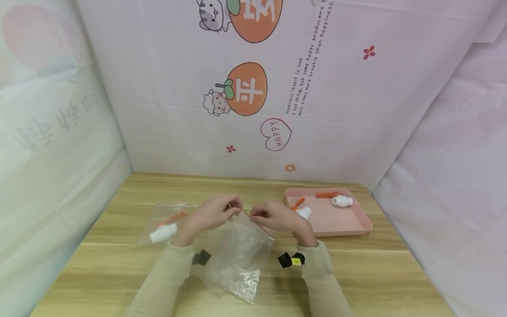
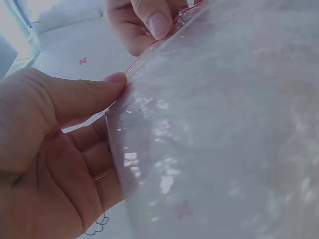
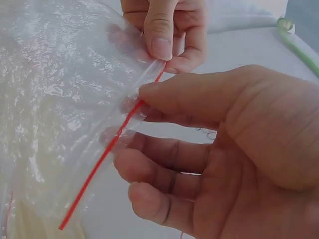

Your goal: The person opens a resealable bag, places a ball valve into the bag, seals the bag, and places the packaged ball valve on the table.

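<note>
A clear plastic zip bag (image 1: 241, 259) hangs between both hands, its red-lined mouth edge at the top. My left hand (image 1: 214, 213) pinches one corner of that edge between thumb and fingers. Close beside it, my right hand (image 1: 275, 215) pinches the same edge, the red strip (image 3: 94, 174) running past its fingertips to the far corner. Crinkled film (image 2: 209, 119) fills most of the left wrist view, and I see nothing inside the bag. In the right wrist view the right thumb lies on the film, with some fingers behind it.
Left of my left hand, another clear bag (image 1: 147, 234) lies on the wooden table (image 1: 376, 281), holding a white bottle-like piece (image 1: 163, 233) and an orange strip (image 1: 172, 219). At right, a pink tray (image 1: 332, 220) holds white pieces (image 1: 342, 201) and orange strips (image 1: 327, 195). Printed cloth walls (image 1: 178, 141) surround the table.
</note>
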The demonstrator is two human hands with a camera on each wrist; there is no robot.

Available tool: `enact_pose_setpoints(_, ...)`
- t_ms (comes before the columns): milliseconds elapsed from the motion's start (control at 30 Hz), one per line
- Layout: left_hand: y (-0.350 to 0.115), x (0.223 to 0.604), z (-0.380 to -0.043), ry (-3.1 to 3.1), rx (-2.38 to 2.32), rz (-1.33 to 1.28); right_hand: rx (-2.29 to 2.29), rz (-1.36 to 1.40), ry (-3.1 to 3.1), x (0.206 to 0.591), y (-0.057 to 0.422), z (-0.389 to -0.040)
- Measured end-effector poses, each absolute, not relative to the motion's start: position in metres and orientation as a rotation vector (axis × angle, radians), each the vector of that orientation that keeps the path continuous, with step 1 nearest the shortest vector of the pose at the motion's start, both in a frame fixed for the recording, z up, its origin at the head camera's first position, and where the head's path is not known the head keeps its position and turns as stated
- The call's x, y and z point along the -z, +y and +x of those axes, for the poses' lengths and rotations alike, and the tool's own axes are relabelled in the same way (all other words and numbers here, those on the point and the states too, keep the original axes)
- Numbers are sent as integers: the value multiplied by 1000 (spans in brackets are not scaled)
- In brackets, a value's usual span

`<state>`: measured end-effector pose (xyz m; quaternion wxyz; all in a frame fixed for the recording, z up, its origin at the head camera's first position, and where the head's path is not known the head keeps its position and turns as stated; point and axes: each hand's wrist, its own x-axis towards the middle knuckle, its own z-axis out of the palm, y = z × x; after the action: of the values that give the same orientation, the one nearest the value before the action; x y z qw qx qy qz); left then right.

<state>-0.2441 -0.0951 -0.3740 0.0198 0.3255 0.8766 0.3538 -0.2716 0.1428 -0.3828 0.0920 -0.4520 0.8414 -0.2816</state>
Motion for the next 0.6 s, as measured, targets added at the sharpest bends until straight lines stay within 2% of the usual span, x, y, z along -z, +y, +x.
enact_pose_setpoints(600,-102,359,-230,2876,-1142,1041,924,-1196,2740,354,159,-243)
